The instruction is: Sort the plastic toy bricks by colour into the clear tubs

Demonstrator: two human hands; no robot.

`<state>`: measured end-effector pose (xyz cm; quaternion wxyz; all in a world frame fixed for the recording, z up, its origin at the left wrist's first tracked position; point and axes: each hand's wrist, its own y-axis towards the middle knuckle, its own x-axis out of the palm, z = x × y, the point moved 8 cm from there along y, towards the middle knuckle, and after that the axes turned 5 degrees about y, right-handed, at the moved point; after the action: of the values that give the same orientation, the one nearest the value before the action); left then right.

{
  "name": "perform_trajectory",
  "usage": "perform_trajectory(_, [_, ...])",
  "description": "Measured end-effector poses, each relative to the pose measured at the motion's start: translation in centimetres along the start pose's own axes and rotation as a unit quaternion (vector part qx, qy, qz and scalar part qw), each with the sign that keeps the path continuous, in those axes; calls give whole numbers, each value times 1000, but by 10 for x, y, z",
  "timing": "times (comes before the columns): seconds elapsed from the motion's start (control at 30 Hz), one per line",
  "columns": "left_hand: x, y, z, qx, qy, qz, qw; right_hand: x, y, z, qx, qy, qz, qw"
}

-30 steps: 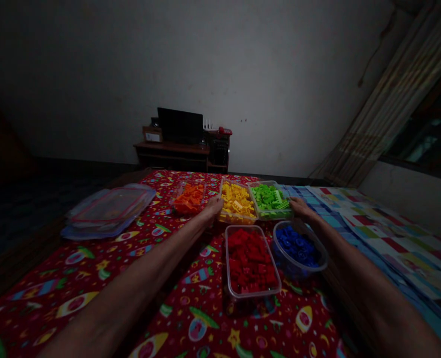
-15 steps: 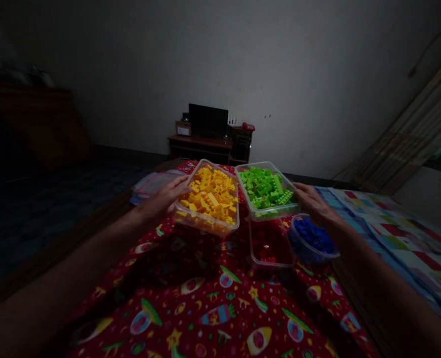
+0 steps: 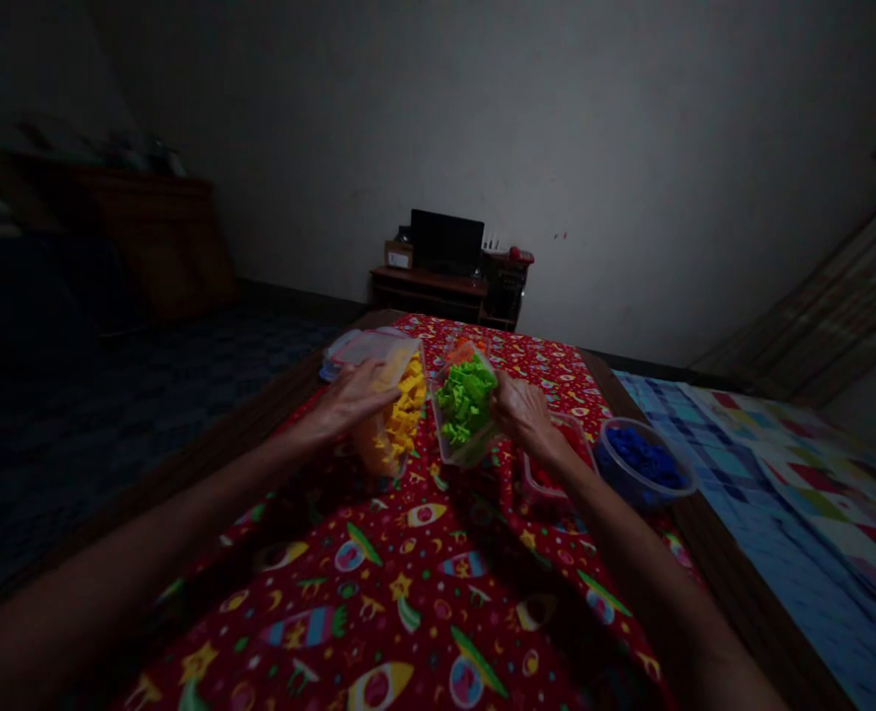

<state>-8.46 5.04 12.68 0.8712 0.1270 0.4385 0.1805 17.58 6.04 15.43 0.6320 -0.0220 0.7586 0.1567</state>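
Note:
My left hand [image 3: 359, 397] grips a clear plastic container of yellow toy bricks [image 3: 408, 403] by its left side. That container is tipped steeply inward, its opening facing right. In my right hand [image 3: 522, 407] is a clear container of green toy bricks [image 3: 467, 400], held by its right side and tilted to the left. The two containers are close together over the red patterned cloth [image 3: 438, 573]. Orange bricks [image 3: 467, 348] show just behind the green ones. A container of red bricks [image 3: 556, 459] sits under my right forearm, partly hidden.
A round tub of blue bricks [image 3: 643, 459] stands at the table's right edge. Stacked clear lids [image 3: 338, 354] lie at the left edge. Beyond are a dark monitor [image 3: 446, 242] on a wooden stand and, to the right, a bed with a patchwork cover [image 3: 800, 464].
Both containers have tilted toward each other, the yellow one most steeply. The green container has moved left, uncovering more of the table behind it. The view has shifted slightly left.

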Motion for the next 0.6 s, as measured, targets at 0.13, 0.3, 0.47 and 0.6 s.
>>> perform_trajectory(0.13, [23,-9,39,24,70,0,997,0,-4,-38,-11,-37,34,999])
perform_trajectory(0.3, [31,-39,70,80,44,94,991,15,-26,-67,-43,-2,63,997])
perform_trajectory(0.47, [44,-80,50,135,-70,118,981,34,-50,-71,-138,85,141,977])
perform_trajectory(0.6, [55,-88,23,67,-70,89,991,43,-49,-66,-155,113,179,965])
